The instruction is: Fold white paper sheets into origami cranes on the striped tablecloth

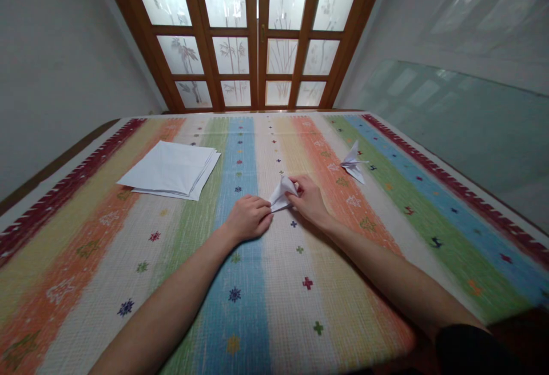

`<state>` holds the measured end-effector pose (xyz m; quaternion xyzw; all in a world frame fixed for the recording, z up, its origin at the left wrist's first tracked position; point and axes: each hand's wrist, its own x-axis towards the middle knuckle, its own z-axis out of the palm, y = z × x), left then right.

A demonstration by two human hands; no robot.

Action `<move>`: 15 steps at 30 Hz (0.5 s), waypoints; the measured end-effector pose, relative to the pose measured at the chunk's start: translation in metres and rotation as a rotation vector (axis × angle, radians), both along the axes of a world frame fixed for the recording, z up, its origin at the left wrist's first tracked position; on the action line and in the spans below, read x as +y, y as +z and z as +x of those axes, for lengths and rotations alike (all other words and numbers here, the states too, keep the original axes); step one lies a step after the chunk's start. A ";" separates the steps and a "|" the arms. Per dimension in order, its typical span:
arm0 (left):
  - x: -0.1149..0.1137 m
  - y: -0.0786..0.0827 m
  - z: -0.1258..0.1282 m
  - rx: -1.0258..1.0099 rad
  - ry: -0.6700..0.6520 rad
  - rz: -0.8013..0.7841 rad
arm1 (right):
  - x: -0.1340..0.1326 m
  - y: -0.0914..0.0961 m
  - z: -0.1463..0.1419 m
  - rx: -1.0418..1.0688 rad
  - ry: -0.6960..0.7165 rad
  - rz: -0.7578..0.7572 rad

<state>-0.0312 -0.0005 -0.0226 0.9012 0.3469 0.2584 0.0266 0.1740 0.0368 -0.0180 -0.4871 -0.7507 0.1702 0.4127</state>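
Observation:
Between my two hands, near the middle of the table, is a small folded piece of white paper (282, 193) with a raised, pointed flap. My left hand (250, 217) has its fingers closed at the paper's left corner. With thumb and fingers, my right hand (309, 196) pinches the paper's right side. Farther right on the cloth stands a folded white paper crane (353, 164) with its wings spread. A stack of white paper sheets (171, 166) lies to the left, its edges slightly out of line.
A striped, patterned tablecloth (234, 329) covers the table. Behind its far edge are wooden doors (257, 55) with frosted glass panes. A pale glass panel (450, 118) leans along the wall on the right, and a plain wall (55, 49) rises on the left.

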 end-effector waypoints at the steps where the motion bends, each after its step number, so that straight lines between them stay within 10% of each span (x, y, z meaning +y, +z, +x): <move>1: 0.000 0.001 0.000 -0.080 0.018 -0.010 | 0.000 0.002 0.000 0.029 0.032 -0.029; 8: 0.002 0.018 0.011 -0.695 0.222 -0.309 | -0.006 0.018 -0.005 0.311 0.420 -0.503; 15: -0.003 0.033 0.019 -0.829 0.258 -0.480 | -0.017 0.029 -0.011 0.345 0.633 -0.790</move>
